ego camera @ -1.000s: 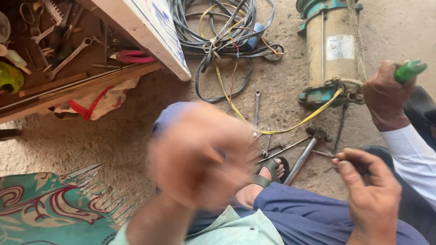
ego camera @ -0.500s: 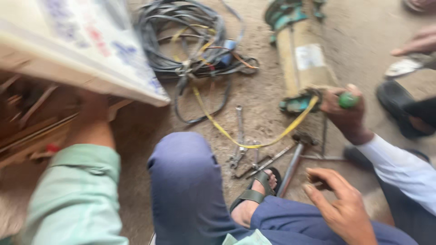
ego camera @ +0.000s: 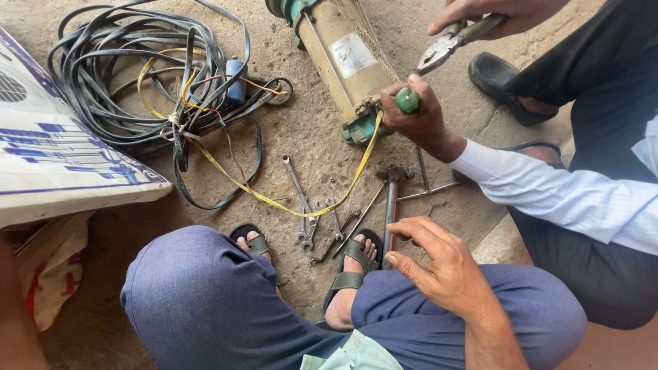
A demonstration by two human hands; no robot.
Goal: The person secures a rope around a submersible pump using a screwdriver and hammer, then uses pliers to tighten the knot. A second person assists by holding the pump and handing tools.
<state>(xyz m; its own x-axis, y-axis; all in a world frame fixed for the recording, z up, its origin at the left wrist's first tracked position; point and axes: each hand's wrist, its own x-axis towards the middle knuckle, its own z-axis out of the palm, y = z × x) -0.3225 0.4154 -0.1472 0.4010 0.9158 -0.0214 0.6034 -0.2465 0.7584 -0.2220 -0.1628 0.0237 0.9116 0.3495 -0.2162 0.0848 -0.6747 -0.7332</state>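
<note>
Yellow wire (ego camera: 274, 199) trails across the concrete floor (ego camera: 308, 144) to the pump motor (ego camera: 339, 58), with spanners (ego camera: 308, 212) and a hammer (ego camera: 392, 199) just below it. Right hand (ego camera: 442, 270) rests loosely open, holding nothing, near the hammer's handle. Left hand is out of view. Beside the motor, another person's hand (ego camera: 418, 123) grips a green-handled screwdriver (ego camera: 407, 101).

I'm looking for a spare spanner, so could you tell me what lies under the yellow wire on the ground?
The yellow wire crosses over a spanner and the bare concrete floor. Its far end disappears behind the co-worker's hand.
</note>
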